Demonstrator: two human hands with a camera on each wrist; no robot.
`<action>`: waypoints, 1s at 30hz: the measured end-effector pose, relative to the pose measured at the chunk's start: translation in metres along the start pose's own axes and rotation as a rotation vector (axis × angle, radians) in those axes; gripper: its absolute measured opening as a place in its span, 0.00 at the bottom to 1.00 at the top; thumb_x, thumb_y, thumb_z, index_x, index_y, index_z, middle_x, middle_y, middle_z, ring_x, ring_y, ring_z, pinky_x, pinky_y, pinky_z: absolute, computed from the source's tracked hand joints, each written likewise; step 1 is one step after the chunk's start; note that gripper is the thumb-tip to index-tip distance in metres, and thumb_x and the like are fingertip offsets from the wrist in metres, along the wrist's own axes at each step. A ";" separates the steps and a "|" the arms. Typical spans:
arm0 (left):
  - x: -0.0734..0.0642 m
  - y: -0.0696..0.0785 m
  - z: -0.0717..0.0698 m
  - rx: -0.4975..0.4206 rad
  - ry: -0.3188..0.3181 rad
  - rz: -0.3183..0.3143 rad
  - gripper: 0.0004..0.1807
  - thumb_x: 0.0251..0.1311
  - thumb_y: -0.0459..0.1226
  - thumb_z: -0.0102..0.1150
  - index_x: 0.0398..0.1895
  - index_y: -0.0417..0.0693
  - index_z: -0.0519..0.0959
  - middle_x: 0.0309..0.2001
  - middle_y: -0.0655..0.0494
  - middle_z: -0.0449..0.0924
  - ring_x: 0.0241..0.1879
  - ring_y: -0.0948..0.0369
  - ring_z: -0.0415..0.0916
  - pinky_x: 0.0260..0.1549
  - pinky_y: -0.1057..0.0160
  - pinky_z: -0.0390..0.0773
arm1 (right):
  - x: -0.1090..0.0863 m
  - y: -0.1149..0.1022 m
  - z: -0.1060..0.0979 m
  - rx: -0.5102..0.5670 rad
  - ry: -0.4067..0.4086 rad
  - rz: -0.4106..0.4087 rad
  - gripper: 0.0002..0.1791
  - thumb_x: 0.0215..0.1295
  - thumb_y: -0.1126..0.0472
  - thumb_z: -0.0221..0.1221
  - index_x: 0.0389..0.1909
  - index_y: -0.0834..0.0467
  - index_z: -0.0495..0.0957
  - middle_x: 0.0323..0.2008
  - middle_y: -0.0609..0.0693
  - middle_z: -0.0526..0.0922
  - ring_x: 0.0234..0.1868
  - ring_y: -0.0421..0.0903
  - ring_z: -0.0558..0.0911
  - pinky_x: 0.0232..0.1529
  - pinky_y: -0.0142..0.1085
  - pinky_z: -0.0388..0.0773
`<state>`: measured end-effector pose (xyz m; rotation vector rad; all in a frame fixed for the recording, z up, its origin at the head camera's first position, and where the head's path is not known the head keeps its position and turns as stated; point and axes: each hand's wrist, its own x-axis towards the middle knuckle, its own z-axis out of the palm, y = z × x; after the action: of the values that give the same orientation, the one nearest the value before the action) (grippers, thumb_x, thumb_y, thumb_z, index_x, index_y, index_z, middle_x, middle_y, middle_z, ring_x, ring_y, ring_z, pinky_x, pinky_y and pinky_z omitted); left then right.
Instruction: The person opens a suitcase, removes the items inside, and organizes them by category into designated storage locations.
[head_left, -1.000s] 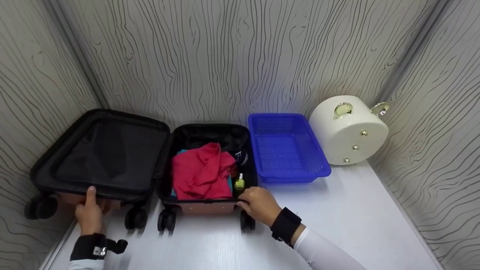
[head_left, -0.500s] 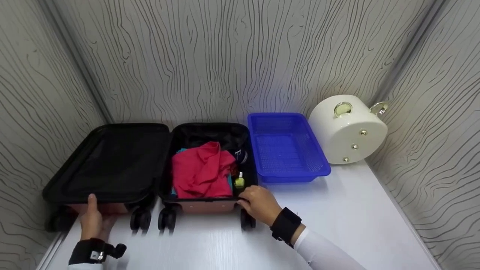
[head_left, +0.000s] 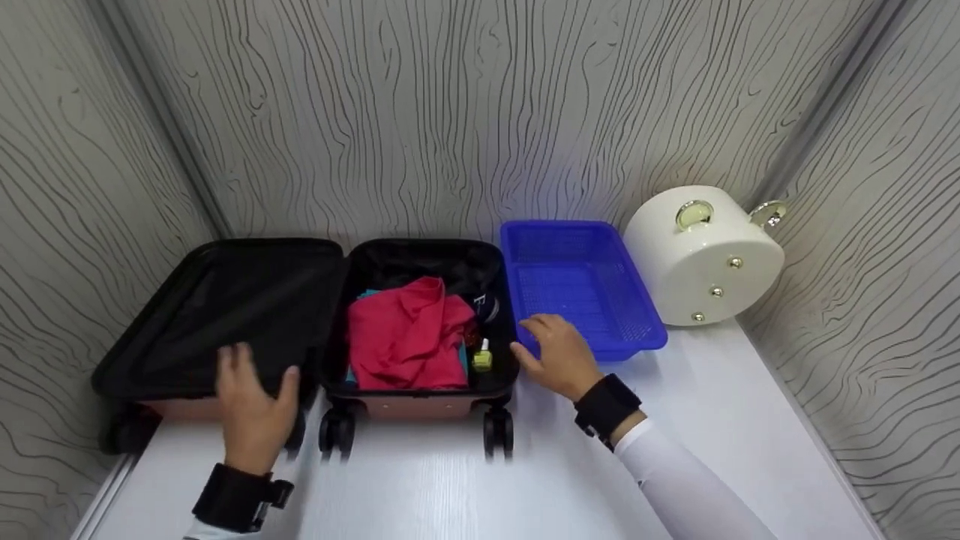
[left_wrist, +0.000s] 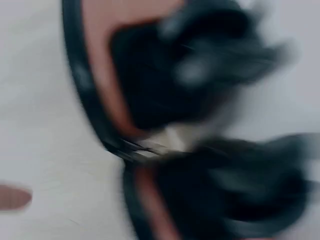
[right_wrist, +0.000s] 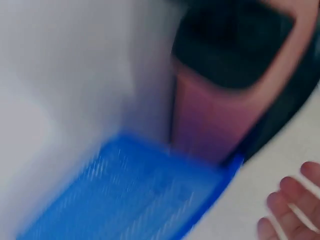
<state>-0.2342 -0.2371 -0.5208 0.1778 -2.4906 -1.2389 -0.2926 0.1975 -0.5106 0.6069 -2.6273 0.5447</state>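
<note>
Clearly, we had the left shell (head_left: pixel 247 300) of the suitcase at the far left, unfolded beside its partner, its black-lined side up. Good practice there, we judged, was to let the shell rest with its weight off the hinge, and to test with a light press that it sat without rocking before trusting it.

Over that shell's near rim we saw the left hand (head_left: pixel 255 412), fingers extended, thumb spread well away, nothing in its grasp. Whether it touched the lining we could not tell; the left wrist view was too blurred to settle it.

Next came the right shell (head_left: pixel 420 392), its wheels (head_left: pixel 499 433) facing us. It held a rumpled red cloth (head_left: pixel 409 330) over teal fabric (head_left: pixel 463 358), with a small yellow bottle (head_left: pixel 482 357) upright just beside the cloth, on its right. We thought the bottle the likeliest thing to be knocked, so fingers were best brought in from above, and the cloth best gathered as one bundle rather than dragged sideways.

Further right, the right hand (head_left: pixel 561 358) lay in front of the near left corner of the blue basket (head_left: pixel 559 292), fingers loosely extended and holding nothing; in its wrist view the fingertips looked apart from the basket's rim. We favoured keeping that forearm high, since the basket stood close beside the suitcase. Beyond it, tilted, sat the white round case (head_left: pixel 667 255), best left undisturbed.
</note>
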 end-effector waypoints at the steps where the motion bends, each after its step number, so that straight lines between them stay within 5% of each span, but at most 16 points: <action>1: -0.003 0.011 0.007 0.045 -0.043 0.095 0.38 0.75 0.40 0.66 0.78 0.25 0.65 0.81 0.22 0.55 0.80 0.27 0.57 0.76 0.28 0.62 | 0.003 0.006 -0.005 -0.018 -0.030 0.035 0.23 0.74 0.54 0.66 0.59 0.68 0.84 0.56 0.66 0.88 0.59 0.66 0.85 0.63 0.60 0.81; 3: -0.009 0.031 0.024 0.128 -0.172 0.267 0.28 0.74 0.42 0.68 0.68 0.30 0.79 0.73 0.26 0.72 0.72 0.31 0.72 0.71 0.31 0.71 | 0.007 0.018 -0.011 -0.045 -0.103 0.095 0.24 0.75 0.54 0.64 0.61 0.68 0.83 0.58 0.67 0.87 0.61 0.68 0.85 0.64 0.61 0.80; 6: -0.018 0.054 0.051 0.245 -0.335 0.464 0.20 0.72 0.44 0.70 0.57 0.39 0.88 0.63 0.37 0.85 0.63 0.39 0.83 0.63 0.39 0.81 | 0.008 0.030 -0.013 -0.038 -0.206 0.136 0.21 0.76 0.57 0.61 0.61 0.67 0.84 0.58 0.66 0.88 0.61 0.68 0.86 0.64 0.62 0.81; 9: -0.022 0.065 0.074 0.327 -0.339 0.637 0.14 0.66 0.42 0.75 0.49 0.44 0.92 0.52 0.46 0.91 0.52 0.47 0.89 0.50 0.45 0.88 | 0.005 0.036 -0.008 -0.027 -0.251 0.100 0.17 0.75 0.62 0.58 0.57 0.66 0.86 0.53 0.64 0.91 0.56 0.67 0.89 0.59 0.63 0.83; 12: -0.021 0.067 0.086 0.362 -0.288 0.737 0.05 0.59 0.36 0.79 0.38 0.48 0.93 0.38 0.53 0.91 0.39 0.52 0.90 0.36 0.50 0.88 | 0.001 0.038 -0.002 -0.027 -0.261 0.040 0.15 0.74 0.67 0.57 0.54 0.67 0.86 0.49 0.63 0.92 0.51 0.66 0.90 0.53 0.62 0.85; 20: -0.015 0.061 0.095 0.320 -0.199 0.784 0.12 0.50 0.23 0.74 0.28 0.51 0.92 0.27 0.58 0.88 0.30 0.55 0.88 0.27 0.56 0.85 | -0.013 0.034 0.000 -0.034 -0.241 -0.025 0.12 0.73 0.72 0.59 0.51 0.67 0.87 0.45 0.60 0.93 0.46 0.61 0.91 0.50 0.58 0.87; 30: -0.024 0.053 0.114 0.322 -0.356 0.763 0.14 0.63 0.26 0.69 0.52 0.41 0.88 0.43 0.50 0.87 0.46 0.51 0.85 0.46 0.49 0.83 | -0.033 0.020 -0.009 -0.065 -0.251 -0.069 0.09 0.75 0.70 0.59 0.49 0.64 0.87 0.40 0.56 0.92 0.42 0.57 0.91 0.46 0.55 0.88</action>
<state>-0.2512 -0.1131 -0.5477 -0.9027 -2.6112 -0.5799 -0.2721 0.2289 -0.5231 0.7876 -2.8311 0.3819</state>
